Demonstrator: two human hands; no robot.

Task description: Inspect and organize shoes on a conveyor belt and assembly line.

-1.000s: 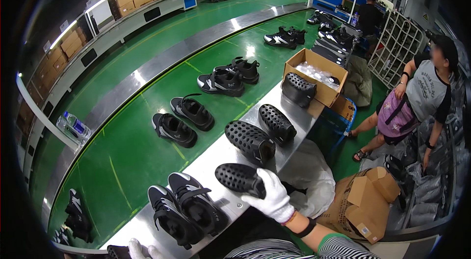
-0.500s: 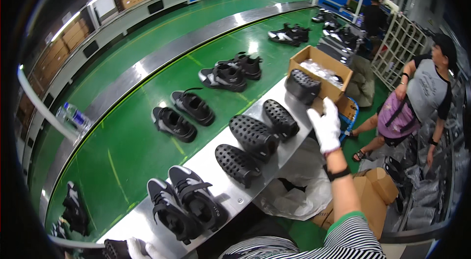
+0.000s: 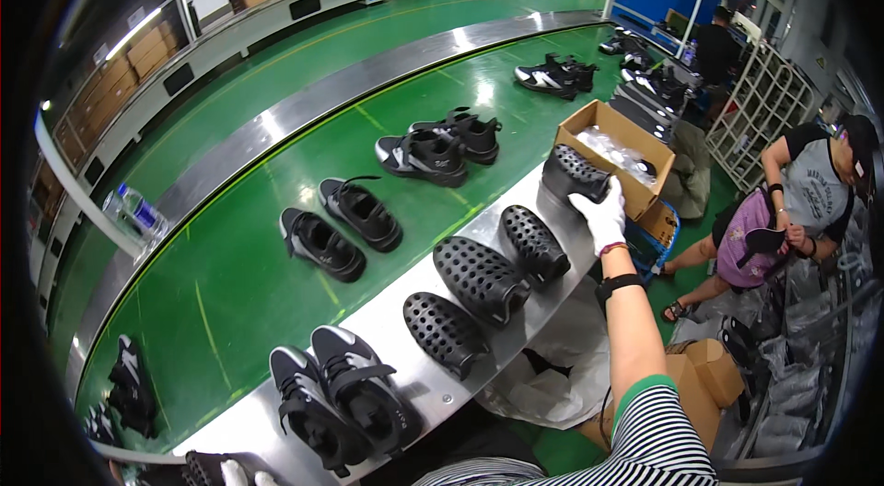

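My right hand (image 3: 600, 213), in a white glove, grips the near end of a black perforated shoe form (image 3: 575, 175) beside the open carton. My left hand (image 3: 236, 473), also gloved, is cut off by the lower edge. It holds another black perforated shoe form (image 3: 203, 468), partly out of view. On the metal ledge between my hands lie three more forms: one left (image 3: 444, 331), one middle (image 3: 479, 276), one right (image 3: 534, 244). Nearer me on the ledge stands a pair of black-and-grey sneakers, a left shoe (image 3: 308, 408) and a right shoe (image 3: 361, 385) with straps.
Pairs of black sneakers (image 3: 424, 159) stand along the green conveyor belt (image 3: 239, 302). A cardboard box (image 3: 612, 113) with clear plastic packing sits at the ledge's far end. At right a person (image 3: 801, 201) stands among plastic-wrapped goods. A water bottle (image 3: 138, 207) is at left.
My right hand has come down onto the far shoe form and closed on it. The person at right has brought both hands together around a dark item.
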